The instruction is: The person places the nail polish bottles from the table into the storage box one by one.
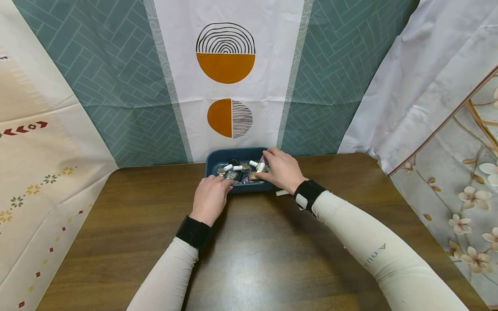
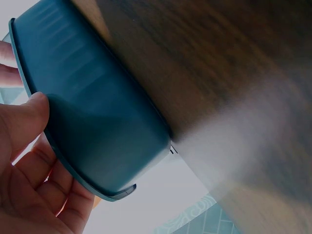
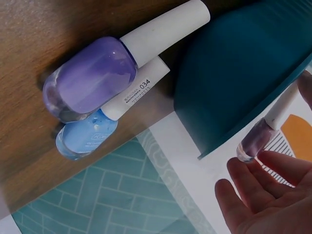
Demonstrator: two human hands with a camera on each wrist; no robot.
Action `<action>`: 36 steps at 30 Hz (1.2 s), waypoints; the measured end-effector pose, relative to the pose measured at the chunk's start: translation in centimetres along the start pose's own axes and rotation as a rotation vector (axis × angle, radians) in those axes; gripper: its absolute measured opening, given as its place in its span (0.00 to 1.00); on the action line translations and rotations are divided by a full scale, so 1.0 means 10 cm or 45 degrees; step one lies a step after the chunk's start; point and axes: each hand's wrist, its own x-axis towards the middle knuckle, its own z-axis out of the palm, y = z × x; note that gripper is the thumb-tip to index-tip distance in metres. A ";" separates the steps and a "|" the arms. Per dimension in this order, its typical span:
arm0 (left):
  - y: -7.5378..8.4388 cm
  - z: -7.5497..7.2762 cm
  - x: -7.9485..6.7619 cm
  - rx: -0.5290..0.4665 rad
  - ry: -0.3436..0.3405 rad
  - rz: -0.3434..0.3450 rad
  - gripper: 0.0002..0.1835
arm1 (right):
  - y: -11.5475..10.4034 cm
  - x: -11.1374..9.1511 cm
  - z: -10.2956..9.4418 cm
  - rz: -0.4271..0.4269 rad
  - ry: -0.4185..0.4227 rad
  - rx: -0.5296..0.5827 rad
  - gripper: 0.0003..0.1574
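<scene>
A dark blue plastic bin stands at the table's back edge, with several white-capped nail polish bottles jumbled inside. My left hand grips the bin's near left rim, its thumb pressed on the outer wall in the left wrist view. Over the bin's right end, my right hand holds a mauve nail polish bottle by its two ends. On the table right of the bin lie a purple nail polish bottle and a light blue one, side by side; the head view shows mainly a white cap.
The brown wooden table reaches from the bin toward me and to both sides. Directly behind the bin hangs a patterned cloth. More cloths hang at the left and right sides.
</scene>
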 end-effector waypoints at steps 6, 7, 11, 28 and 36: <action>0.01 0.01 0.01 0.012 -0.011 -0.009 0.09 | 0.00 0.04 0.04 0.019 -0.035 0.023 0.43; 0.01 0.01 0.01 0.014 -0.012 -0.010 0.09 | 0.00 0.05 0.05 0.021 -0.034 0.025 0.42; 0.02 0.00 0.00 0.018 -0.013 -0.010 0.08 | 0.00 0.07 0.07 0.024 -0.032 0.023 0.38; 0.01 0.00 0.01 0.032 -0.028 -0.009 0.09 | 0.01 0.10 0.18 0.019 -0.081 0.001 0.42; 0.00 0.01 0.00 0.016 -0.010 -0.003 0.09 | 0.03 0.08 0.17 -0.001 -0.083 0.015 0.44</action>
